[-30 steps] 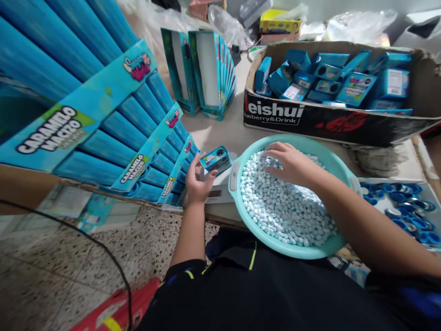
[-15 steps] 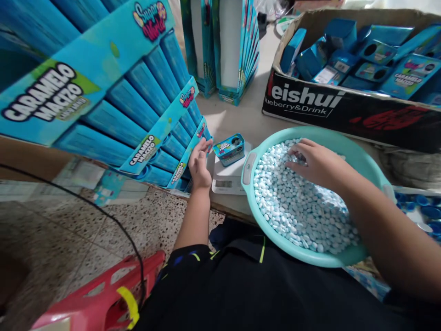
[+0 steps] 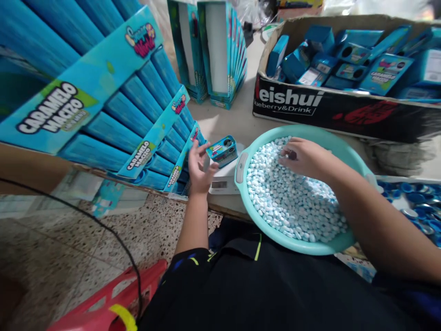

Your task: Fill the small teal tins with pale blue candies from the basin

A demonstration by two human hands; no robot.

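Note:
A small blue tin (image 3: 222, 151) with a dark round hole in its top stands on a white scale (image 3: 227, 177). My left hand (image 3: 200, 168) is beside the tin, its fingers spread and close to the tin's left side. I cannot tell whether they touch it. A turquoise basin (image 3: 262, 232) holds a heap of small white and pale blue candies (image 3: 289, 202). Over the far part of this heap, my right hand (image 3: 303, 156) has its thumb and fingers curled together at the candies. Whatever lies between those fingertips is hidden.
Blue display racks (image 3: 113, 110) filled with packs lean at the left. More upright displays (image 3: 220, 55) stand behind. A black carton (image 3: 337, 103) of blue tins sits at the back right, with blue caps (image 3: 416, 197) below it. A black cable (image 3: 99, 230) hangs at lower left.
My left hand has opened, its thumb and fingers spreading towards the tin. My right hand stays low at the candies, fingers curled. The whole view has shifted slightly.

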